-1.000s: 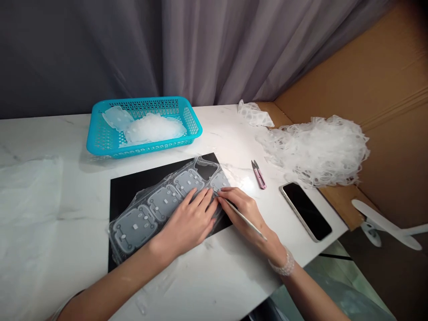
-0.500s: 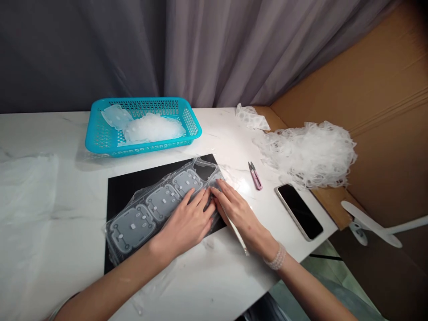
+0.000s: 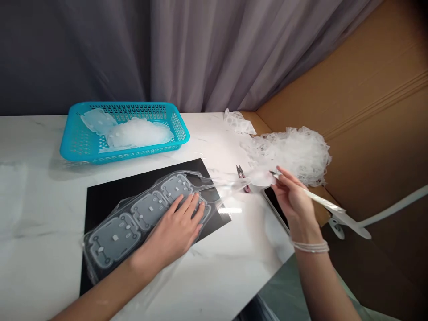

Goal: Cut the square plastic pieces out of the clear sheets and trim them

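A clear plastic sheet [image 3: 151, 208] with several rounded, grey-looking moulded panels lies on a black mat [image 3: 117, 191]. My left hand [image 3: 182, 220] rests flat on the sheet near its right end, fingers spread. Raised to the right of the mat, my right hand [image 3: 294, 196] pinches a clear plastic piece [image 3: 262, 177] that stretches off the sheet's right end, blurred by motion. Lying across the same hand is a slim white pen-like tool [image 3: 323, 199] with a dark pointed tip. Below the stretched plastic sit small pink-handled thread snips [image 3: 246, 185], partly covered.
A blue basket [image 3: 182, 133] holding translucent pieces [image 3: 137, 133] stands behind the mat. At the right is a pile of clear plastic scraps [image 3: 294, 149] against a cardboard wall [image 3: 361, 98]. A phone [image 3: 272, 200] lies partly hidden behind my right hand.
My right hand has lifted off the sheet and moved right, pulling clear plastic with it and carrying the white tool. My left hand stays on the sheet. The view has shifted right.
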Tool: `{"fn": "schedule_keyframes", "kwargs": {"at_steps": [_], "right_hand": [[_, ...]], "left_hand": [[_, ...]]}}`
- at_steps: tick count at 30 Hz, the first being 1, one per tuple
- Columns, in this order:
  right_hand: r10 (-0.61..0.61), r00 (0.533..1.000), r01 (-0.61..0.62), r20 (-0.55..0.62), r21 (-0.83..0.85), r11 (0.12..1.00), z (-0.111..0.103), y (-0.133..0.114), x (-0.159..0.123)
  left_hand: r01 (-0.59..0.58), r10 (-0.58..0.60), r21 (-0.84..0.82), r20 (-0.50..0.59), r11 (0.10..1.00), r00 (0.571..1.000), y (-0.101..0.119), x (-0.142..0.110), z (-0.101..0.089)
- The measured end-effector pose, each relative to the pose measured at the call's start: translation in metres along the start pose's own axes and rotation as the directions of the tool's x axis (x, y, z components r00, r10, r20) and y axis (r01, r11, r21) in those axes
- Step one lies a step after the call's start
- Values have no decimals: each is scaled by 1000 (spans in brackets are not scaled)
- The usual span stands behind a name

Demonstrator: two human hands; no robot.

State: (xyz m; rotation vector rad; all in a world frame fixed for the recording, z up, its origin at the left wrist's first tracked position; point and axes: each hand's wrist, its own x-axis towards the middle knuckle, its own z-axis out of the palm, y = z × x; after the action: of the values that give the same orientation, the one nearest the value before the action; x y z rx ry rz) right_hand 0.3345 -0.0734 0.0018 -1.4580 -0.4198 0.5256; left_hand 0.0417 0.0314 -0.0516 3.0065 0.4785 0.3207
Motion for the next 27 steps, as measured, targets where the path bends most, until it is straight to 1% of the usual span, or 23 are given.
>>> {"fn": "schedule_keyframes", "kwargs": {"at_steps": [1, 3, 5, 6, 8, 9, 11, 12, 13, 14, 15, 16, 17, 18, 19, 20, 21, 22, 23, 24, 25, 26, 27], "right_hand": [[25, 999, -24, -27, 43, 999, -6, -3, 6], [90, 993, -76, -82, 162, 984, -9, -4, 11], [117, 984, -79, -131, 263, 961, -5, -2, 13], [106, 981, -56, -161, 283, 957, -4, -2, 14], [47, 964, 31, -261, 287, 957, -9, -6, 19], [6, 947, 88, -321, 276, 957, -13, -11, 22], [-90, 895, 213, -437, 243, 946, -24, -24, 24], [-134, 874, 266, -467, 228, 937, -27, -31, 21], [-179, 867, 305, -466, 212, 928, -27, -36, 16], [-221, 874, 328, -433, 189, 925, -23, -39, 7], [-263, 890, 339, -372, 157, 928, -15, -40, -4], [-309, 906, 352, -289, 107, 930, -2, -38, -18], [-330, 926, 344, -184, 46, 938, 13, -35, -34], [-348, 934, 347, -76, -30, 938, 29, -29, -51], [-353, 934, 357, 59, -108, 928, 46, -23, -68], [-337, 913, 379, 231, -168, 910, 62, -18, -84], [-309, 849, 419, 428, -189, 888, 76, -12, -99], [-271, 745, 462, 610, -178, 869, 87, -9, -112], [-243, 629, 493, 738, -137, 859, 95, -6, -122], [-238, 544, 499, 805, -83, 862, 100, -5, -129], [-250, 523, 476, 815, -36, 879, 103, -5, -133], [-277, 573, 430, 772, 4, 903, 104, -6, -133], [-294, 666, 369, 686, 40, 929, 103, -7, -131]], "left_hand": [[11, -11, -17, 1, 1000, 1000, 0, 1, -2], [26, -25, -52, 15, 998, 1000, -1, 3, -6], [33, -30, -68, 32, 997, 999, -1, 4, -9], [38, -36, -70, 37, 997, 999, -1, 4, -9], [53, -50, -75, 41, 996, 998, -1, 3, -10], [62, -59, -88, 42, 994, 997, -2, 2, -10], [73, -67, -152, 42, 986, 997, -4, 2, -10], [76, -69, -207, 43, 975, 997, -5, 3, -12], [87, -78, -277, 42, 957, 996, -6, 5, -15], [114, -105, -362, 45, 925, 993, -7, 7, -19], [165, -156, -459, 57, 873, 986, -7, 10, -25], [237, -230, -568, 85, 788, 969, -6, 13, -32], [319, -320, -687, 132, 653, 938, -5, 16, -41], [384, -398, -804, 203, 453, 895, -3, 19, -50], [413, -443, -890, 296, 196, 847, -1, 21, -59], [401, -445, -912, 395, -86, 804, 1, 23, -67], [359, -416, -869, 482, -342, 771, 2, 24, -74], [304, -376, -786, 546, -538, 749, 3, 23, -80], [253, -349, -705, 590, -663, 728, 3, 22, -84], [213, -340, -648, 617, -732, 710, 2, 20, -87], [178, -349, -620, 630, -764, 694, 0, 17, -90], [151, -360, -608, 632, -779, 687, -2, 14, -91], [135, -363, -601, 631, -788, 686, -5, 12, -93]]}}
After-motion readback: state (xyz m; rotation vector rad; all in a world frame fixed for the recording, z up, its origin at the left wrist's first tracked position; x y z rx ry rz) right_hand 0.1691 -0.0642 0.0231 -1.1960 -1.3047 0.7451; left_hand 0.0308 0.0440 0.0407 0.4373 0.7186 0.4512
